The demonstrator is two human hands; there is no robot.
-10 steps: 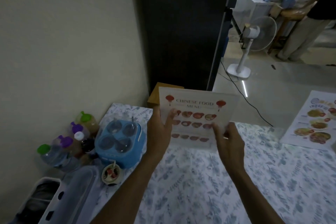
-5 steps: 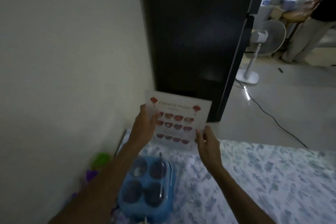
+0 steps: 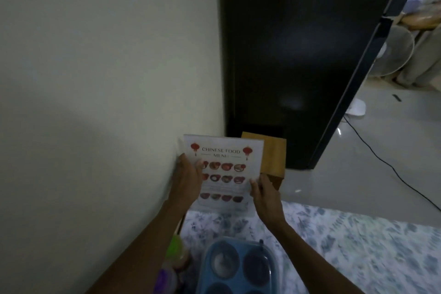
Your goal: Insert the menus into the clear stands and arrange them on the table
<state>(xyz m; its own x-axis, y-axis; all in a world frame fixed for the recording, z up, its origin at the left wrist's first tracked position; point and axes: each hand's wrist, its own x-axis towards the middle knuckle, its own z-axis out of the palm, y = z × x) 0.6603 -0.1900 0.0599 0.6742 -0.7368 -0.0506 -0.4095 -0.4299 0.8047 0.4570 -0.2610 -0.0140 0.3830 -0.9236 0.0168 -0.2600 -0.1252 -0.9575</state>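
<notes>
Both hands clasp the upright Chinese food menu (image 3: 223, 169) in its stand at the table's (image 3: 358, 246) far left corner: left hand (image 3: 188, 178) on its left edge, right hand (image 3: 263, 194) low right. Its base seems just above the cloth, straight below.

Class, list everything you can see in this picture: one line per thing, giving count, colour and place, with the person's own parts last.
Chinese food menu in clear stand: one, white with red pictures, upright at the table's far corner by the wall.
Wooden box: one, tan, behind the menu.
Tablecloth: one, white with grey-blue leaves, over the table.
Condiment tray: one, blue, four round wells, near edge.
Bottle caps: green and purple, left of the tray; count unclear.
Dark panel: one, black, behind.
Fan: one, white, far right floor.
Left hand: grip on the menu's left edge.
Right hand: grip on its lower right edge.
</notes>
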